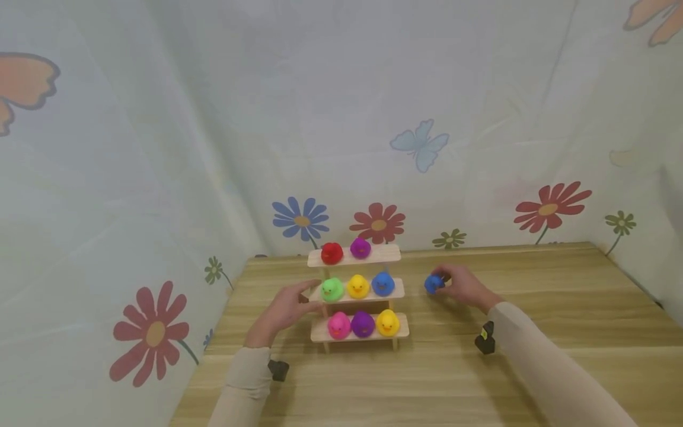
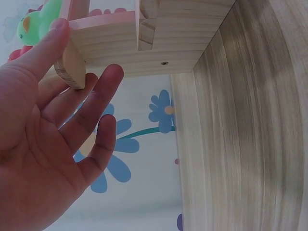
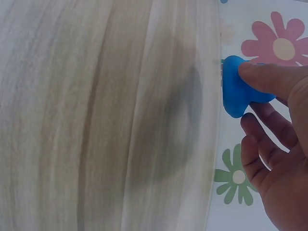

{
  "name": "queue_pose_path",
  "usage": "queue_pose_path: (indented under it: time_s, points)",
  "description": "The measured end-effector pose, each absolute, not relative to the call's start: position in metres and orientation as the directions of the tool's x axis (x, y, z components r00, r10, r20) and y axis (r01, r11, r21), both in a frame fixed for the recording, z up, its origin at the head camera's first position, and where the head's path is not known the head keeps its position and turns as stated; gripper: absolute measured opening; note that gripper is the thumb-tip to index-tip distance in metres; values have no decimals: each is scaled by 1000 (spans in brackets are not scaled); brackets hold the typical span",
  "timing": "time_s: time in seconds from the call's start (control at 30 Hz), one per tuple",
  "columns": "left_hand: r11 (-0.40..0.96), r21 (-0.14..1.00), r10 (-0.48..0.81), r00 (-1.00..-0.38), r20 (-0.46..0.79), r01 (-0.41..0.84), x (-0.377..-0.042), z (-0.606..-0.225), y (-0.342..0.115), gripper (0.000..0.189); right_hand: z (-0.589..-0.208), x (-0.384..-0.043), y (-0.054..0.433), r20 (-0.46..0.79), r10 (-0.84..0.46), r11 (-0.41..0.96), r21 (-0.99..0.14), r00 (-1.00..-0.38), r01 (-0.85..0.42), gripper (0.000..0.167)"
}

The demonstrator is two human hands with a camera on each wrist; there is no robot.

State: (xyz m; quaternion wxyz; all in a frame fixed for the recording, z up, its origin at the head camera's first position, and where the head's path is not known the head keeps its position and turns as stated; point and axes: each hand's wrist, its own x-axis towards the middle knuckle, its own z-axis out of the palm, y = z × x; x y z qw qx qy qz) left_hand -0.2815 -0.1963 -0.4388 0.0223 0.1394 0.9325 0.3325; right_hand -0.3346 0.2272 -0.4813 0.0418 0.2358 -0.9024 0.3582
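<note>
A three-tier wooden display stand (image 1: 368, 339) holds rubber ducks in rows. My left hand (image 1: 284, 307) is at the left end of the middle tier, holding the board end (image 2: 72, 65) between thumb and fingers; its other fingers spread loosely below. Beside that hand sits a green duck (image 1: 332, 290), followed by a yellow duck (image 1: 358, 287) and a blue duck (image 1: 383, 284). Right of the stand, my right hand (image 1: 463, 286) pinches another blue duck (image 3: 236, 89) above the table, thumb on its near side.
On the top tier are a red duck (image 1: 332, 254) and a purple duck (image 1: 360, 248), left and middle. The bottom tier bears a pink duck (image 1: 339, 325), a dark purple duck (image 1: 363, 324) and a yellow duck (image 1: 388, 323). A flowered curtain (image 1: 341, 148) hangs behind the wooden table (image 1: 405, 385).
</note>
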Motion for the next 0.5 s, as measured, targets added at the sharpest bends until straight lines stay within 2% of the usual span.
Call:
queue_pose_path:
  time_s: [0.5]
  points:
    - [735,639,270,-962,32,228,-283,-438,-197,61,-491,-342,225,191,-374,650,-644,-907,-404,35]
